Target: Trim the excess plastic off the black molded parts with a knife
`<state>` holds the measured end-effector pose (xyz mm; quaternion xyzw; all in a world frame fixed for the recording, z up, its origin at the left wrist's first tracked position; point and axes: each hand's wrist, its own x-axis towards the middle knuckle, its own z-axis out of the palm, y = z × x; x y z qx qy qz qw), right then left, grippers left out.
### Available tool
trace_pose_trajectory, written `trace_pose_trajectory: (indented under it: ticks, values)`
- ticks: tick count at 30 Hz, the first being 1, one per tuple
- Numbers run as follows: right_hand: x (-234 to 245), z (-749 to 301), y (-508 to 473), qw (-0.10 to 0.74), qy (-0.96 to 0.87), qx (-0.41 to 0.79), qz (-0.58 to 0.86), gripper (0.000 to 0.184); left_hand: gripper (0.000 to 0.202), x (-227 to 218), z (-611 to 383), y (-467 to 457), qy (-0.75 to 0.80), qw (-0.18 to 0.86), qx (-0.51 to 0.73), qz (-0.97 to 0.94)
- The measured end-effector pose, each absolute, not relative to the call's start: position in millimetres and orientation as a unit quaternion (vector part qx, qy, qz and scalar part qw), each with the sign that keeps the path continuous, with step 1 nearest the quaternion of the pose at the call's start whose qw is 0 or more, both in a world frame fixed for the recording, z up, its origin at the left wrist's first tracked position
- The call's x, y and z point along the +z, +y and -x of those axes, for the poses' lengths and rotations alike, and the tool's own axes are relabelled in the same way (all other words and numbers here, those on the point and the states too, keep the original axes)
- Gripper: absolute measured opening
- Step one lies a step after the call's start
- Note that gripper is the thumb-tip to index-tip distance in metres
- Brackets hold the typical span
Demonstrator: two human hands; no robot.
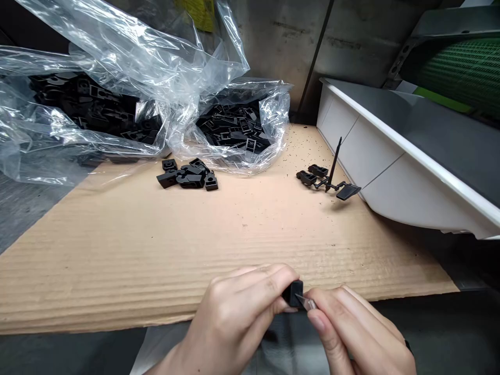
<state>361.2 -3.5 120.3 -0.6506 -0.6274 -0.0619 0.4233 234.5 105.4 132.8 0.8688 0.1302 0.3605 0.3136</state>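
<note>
Near the front edge of the cardboard sheet (175, 239), my left hand (242, 307) pinches a small black plastic part (294, 292) between thumb and fingers. My right hand (351, 323) grips a small pointed blade (305, 301), its tip against the end of that part. The blade's handle is hidden in my fingers. Farther back on the cardboard lies a small pile of loose black plastic parts (189, 174). To the right, a black molded sprue (330, 174) stands with several similar parts attached and its thin stem pointing up.
Two clear plastic bags full of black parts, a left one (97, 109) and a middle one (238, 125), sit along the back. A white tray (390, 161) stands tilted at the right. Small black crumbs dot the cardboard. A green mesh roll (453, 67) is behind the tray.
</note>
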Motion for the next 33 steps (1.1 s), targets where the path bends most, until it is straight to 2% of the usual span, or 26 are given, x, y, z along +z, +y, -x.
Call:
trace_pose_trajectory:
  ticks: [7,18,23,27,33]
  values:
    - [121.4,-377.8,-7.5,0.367,-0.636,-0.099,0.671,0.012,0.019,132.2,-231.6,104.0,0.127,0.300,0.358,-0.875]
    - [130.0,-377.4,-7.8,0.448,-0.614,0.125,0.638,0.023,0.020,134.1,-227.7,107.1,0.150,0.344,0.340,-0.862]
    - [136.3,-371.7,5.0,0.451,-0.605,0.125,0.645,0.015,0.020,136.5,-226.6,106.3,0.152,0.364,0.341,-0.853]
    - [137.9,-367.3,8.5,0.469,-0.594,0.134,0.639,0.017,0.018,135.1,-228.0,105.8,0.146,0.388,0.337,-0.845]
    - [134.8,-368.1,4.7,0.420,-0.648,0.149,0.618,0.015,0.017,135.8,-229.2,105.0,0.163,0.393,0.336,-0.840]
